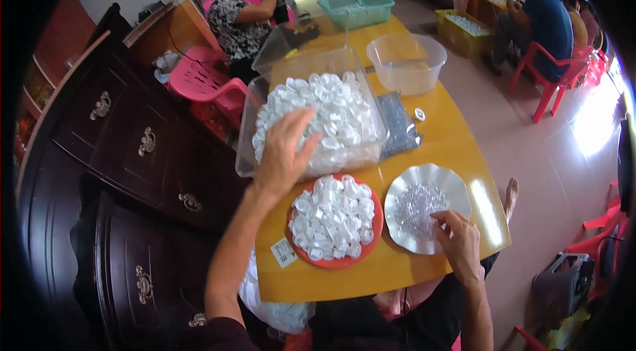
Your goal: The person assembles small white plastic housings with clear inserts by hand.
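Seen from a head camera looking down, a person sits at a glossy yellow wooden table (457, 145).

The left hand (286, 149) reaches forward over the near edge of a large clear plastic bin (246, 145) heaped with small white plastic caps (324, 112). Its fingers are spread and loosely curled on top of the pile; whether any cap is gripped is hard to tell, since the palm faces away from the camera.

The right hand (457, 238) rests at the near right rim of a white scalloped plate (457, 185) that holds a mound of tiny clear beads (417, 204). Its fingertips are pinched together at the edge of the beads, though the pieces are too small to see one between them.

Between the two hands, just beside the scalloped plate, sits a round red plate (331, 263) covered with more white caps (331, 215).

Behind the bin stand an empty clear plastic bowl (405, 62) and a teal mesh basket (356, 6). A dark speckled plastic bag (397, 127) lies to the right of the bin.

Further off, one person sits on a pink plastic chair (205, 79) at the far end of the table, and others sit on red chairs (550, 79) at the upper right. A dark wooden cabinet (119, 152) with brass handles fills the left side.
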The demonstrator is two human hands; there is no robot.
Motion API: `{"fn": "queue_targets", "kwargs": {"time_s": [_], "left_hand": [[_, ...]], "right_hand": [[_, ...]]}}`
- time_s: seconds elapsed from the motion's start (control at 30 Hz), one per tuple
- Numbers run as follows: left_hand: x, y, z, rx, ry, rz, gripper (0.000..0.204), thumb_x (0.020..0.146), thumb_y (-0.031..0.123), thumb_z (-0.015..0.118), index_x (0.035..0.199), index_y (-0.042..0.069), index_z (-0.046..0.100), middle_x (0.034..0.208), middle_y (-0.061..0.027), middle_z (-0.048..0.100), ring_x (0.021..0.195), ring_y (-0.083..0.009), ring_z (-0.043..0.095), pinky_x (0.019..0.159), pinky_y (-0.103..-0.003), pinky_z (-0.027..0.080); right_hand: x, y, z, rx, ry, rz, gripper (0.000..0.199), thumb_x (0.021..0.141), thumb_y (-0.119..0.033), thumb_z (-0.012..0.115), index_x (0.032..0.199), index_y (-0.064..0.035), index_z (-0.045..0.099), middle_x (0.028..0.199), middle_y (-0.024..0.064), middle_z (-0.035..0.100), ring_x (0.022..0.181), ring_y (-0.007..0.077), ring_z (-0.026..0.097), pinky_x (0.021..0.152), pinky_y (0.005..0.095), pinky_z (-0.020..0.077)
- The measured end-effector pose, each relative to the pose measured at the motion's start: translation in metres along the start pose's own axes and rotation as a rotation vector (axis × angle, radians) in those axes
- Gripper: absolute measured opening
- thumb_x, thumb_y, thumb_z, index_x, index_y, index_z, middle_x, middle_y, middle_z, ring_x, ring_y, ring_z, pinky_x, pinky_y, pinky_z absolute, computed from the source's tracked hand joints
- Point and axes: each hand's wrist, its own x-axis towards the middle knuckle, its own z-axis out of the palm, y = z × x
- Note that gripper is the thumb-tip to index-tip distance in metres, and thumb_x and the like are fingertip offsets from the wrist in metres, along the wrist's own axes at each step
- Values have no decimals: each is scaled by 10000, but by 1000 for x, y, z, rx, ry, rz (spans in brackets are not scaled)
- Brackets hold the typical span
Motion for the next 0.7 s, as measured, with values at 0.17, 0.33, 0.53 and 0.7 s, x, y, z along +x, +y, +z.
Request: {"fn": "queue_targets", "kwargs": {"time_s": [0.17,0.33,0.53,0.7], "left_hand": [[121,-43,-55,-84,131,56,327,909,182,681,1192,23,654,1186,-104,684,1064,-217,645,992,-340,456],[133,-20,-91,-241,215,-28,309,955,150,634,1220,-7,652,1226,-76,662,1158,-164,600,1001,-293,443],[-17,124,22,-704,-440,-247,242,879,2,676,1121,5,685,1029,-49,675,910,-119,631,849,-264,505],[-77,161,54,-1283,-474,-761,321,927,-1,657,1244,-30,612,1103,-91,672,1005,-116,646,930,-248,504]], "right_hand": [[8,-8,1,47,36,52,239,849,-48,659,1086,-67,676,825,119,678,737,262,651,707,357,510],[2,-11,0,234,93,46,196,842,-49,700,1035,-20,688,813,91,696,701,166,621,681,307,505],[-18,-2,-3,738,22,341,127,888,-119,734,987,-43,713,827,-23,684,710,32,552,597,208,442],[-30,-14,3,952,-30,389,109,903,-127,723,986,-58,712,886,-29,689,748,15,568,577,184,423]]}}
